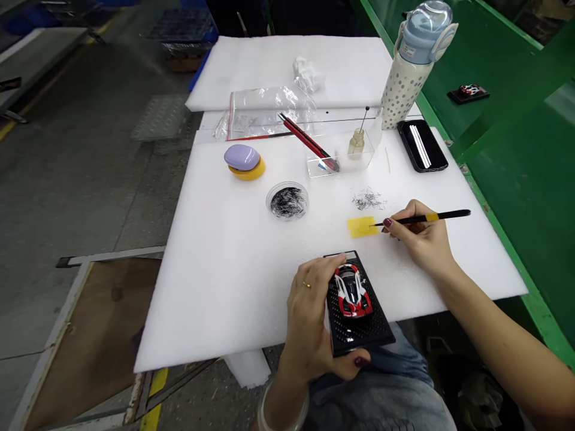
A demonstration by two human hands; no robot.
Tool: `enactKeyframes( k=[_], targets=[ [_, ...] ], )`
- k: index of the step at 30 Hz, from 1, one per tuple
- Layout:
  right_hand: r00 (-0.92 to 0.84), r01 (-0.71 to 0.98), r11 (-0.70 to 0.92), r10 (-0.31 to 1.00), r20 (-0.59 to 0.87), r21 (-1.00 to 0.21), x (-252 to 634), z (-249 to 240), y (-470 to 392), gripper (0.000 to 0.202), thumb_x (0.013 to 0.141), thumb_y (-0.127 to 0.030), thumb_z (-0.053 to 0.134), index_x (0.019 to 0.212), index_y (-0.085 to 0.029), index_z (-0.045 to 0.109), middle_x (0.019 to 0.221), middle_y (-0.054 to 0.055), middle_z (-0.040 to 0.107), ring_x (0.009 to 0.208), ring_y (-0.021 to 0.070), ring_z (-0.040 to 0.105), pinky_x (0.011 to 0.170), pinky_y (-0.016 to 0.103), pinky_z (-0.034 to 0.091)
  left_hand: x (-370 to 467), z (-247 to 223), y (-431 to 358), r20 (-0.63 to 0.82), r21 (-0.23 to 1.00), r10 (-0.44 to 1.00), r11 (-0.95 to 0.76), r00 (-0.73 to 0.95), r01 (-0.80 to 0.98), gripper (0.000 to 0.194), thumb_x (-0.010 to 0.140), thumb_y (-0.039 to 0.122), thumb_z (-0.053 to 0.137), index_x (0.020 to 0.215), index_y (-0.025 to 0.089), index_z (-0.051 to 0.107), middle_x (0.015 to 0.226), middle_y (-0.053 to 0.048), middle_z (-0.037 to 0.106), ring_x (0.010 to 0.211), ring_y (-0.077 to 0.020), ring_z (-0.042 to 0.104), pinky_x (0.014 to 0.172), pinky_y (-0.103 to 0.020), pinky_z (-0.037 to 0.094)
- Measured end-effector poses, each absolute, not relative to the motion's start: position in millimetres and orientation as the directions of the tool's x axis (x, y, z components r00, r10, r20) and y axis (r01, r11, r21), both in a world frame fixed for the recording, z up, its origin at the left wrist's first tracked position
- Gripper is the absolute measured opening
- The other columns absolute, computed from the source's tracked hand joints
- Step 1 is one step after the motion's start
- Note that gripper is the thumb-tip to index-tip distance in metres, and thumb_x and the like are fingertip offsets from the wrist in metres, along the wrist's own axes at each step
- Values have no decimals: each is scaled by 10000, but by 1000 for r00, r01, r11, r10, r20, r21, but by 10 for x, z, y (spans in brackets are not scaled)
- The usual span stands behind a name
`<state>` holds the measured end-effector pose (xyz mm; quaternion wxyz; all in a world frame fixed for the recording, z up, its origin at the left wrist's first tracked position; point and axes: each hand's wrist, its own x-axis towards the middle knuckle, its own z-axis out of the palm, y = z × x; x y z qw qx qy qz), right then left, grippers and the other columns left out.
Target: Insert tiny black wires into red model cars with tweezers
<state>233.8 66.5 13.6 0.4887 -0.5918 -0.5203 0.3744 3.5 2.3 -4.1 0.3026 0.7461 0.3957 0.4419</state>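
Observation:
My left hand [312,311] grips a black display base [362,335] by its left side, fingers at the far end and thumb at the near end. On the base sits a red, white and black toy car [353,292]. A thin black brush [411,219] with a yellow band is pinched in my right hand [420,239]. Its fine tip meets the right part of a small yellow sheet [362,227] on the white foam. Just behind that sheet lies a scatter of short black slivers [368,199]. Farther left, a round clear dish [287,202] holds many black strands.
A clear tray [321,170] holds red-and-black tweezers [309,142] and a small bottle [357,142]. Around it are a purple-and-yellow oval object [244,161], a phone [422,145], a dotted water bottle [411,72] and a plastic bag [272,108]. Another toy car [469,91] rests on the green surface.

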Motion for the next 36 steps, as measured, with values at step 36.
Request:
enactKeyframes(
  k=[36],
  targets=[
    [45, -469, 167, 985, 166, -867, 1753, 154, 118, 135, 904, -207, 738, 863, -259, 620, 642, -31, 588, 572, 134, 491, 517, 261, 417, 85, -50, 21, 390, 845, 894, -442, 220, 300, 998, 678, 923, 592, 1391, 225, 559, 1237, -92, 649, 1132, -289, 592, 1023, -432, 453]
  ],
)
